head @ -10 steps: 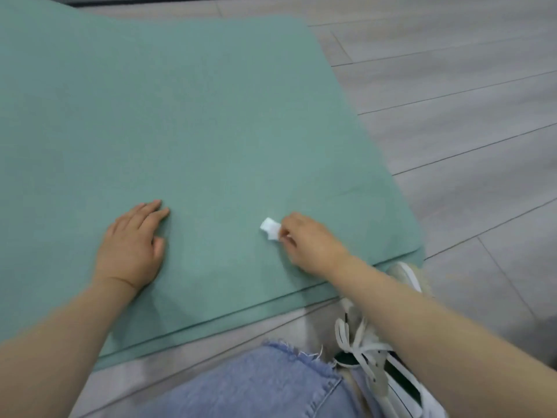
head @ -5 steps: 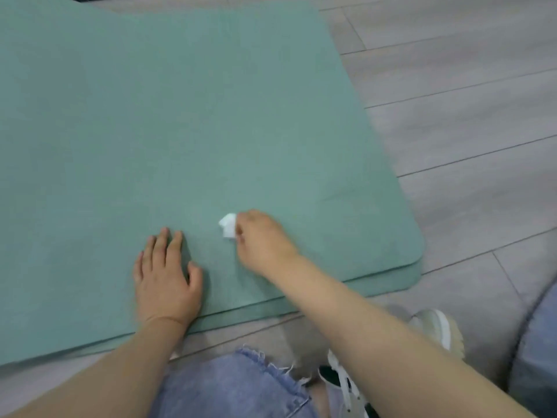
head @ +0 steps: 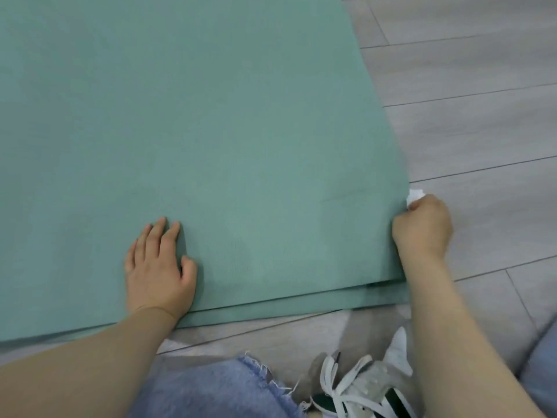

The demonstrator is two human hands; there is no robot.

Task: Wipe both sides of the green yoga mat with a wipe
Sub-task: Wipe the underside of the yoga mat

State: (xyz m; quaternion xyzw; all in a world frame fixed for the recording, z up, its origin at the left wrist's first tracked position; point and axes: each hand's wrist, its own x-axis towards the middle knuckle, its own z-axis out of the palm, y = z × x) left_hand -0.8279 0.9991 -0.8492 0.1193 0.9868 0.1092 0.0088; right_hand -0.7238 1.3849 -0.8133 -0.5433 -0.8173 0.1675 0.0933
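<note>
While I look down through the head camera, the green yoga mat (head: pixel 211 131) fills most of my view, lying flat on a grey plank floor (head: pixel 482 116) and folded so that 2 layers show along its near edge, the lower layer sticking out a little past the upper one. I see the left hand (head: pixel 158 267) resting palm down on the top layer close to that near edge, its fingers straight and together, thumb out to the side, holding nothing. I see the right hand (head: pixel 422 229) at the mat's right edge, curled into a fist with a small white wipe (head: pixel 414 197) pinched in it; only a crumpled corner of the wipe pokes out above the knuckles. That fist sits against the side of the mat, over the line where mat meets floor, but I cannot tell whether the fingers also catch the mat's edge. Below the mat I see frayed blue denim (head: pixel 211 390) and a white laced sneaker (head: pixel 361 390) on the floor, just beside the right forearm.
</note>
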